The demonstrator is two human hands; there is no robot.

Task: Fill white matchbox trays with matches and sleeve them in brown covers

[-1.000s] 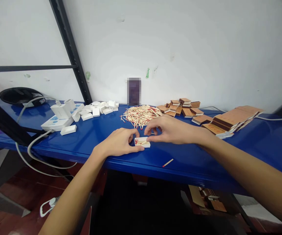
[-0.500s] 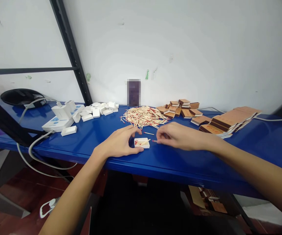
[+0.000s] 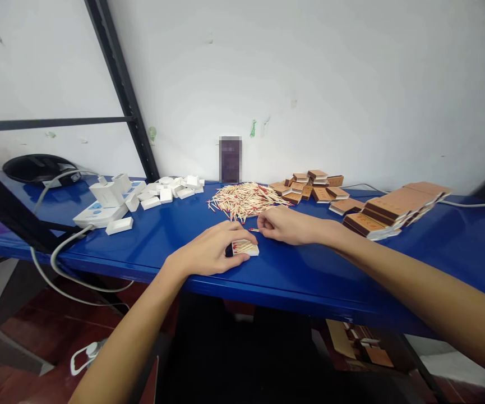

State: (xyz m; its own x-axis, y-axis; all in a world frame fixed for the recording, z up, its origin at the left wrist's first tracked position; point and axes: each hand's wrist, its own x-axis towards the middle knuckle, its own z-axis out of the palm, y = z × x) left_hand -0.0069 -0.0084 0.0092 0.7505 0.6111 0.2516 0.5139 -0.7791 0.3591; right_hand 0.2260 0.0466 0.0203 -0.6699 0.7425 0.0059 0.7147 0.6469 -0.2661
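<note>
My left hand point(image 3: 219, 247) curls around a small white matchbox tray point(image 3: 254, 253), thumb along its near side and fingers over its far side. Several red-tipped matches lie inside, partly covered by the fingers. Just to the right, my right hand point(image 3: 273, 225) is closed in a pinch at the end of a single match point(image 3: 254, 229), low over the table. Behind both hands spreads a heap of loose matches point(image 3: 246, 199) with red heads.
White empty-looking trays point(image 3: 166, 194) are piled at the left, near a power strip point(image 3: 99, 213) with chargers. Brown matchbox sleeves point(image 3: 320, 193) lie at the back right, and stacked ones point(image 3: 387, 210) further right. The blue table's front edge point(image 3: 267, 297) runs close below my hands.
My right hand has moved left and slightly away from me, to the match that lay behind the tray. My left fingers have closed further over the tray.
</note>
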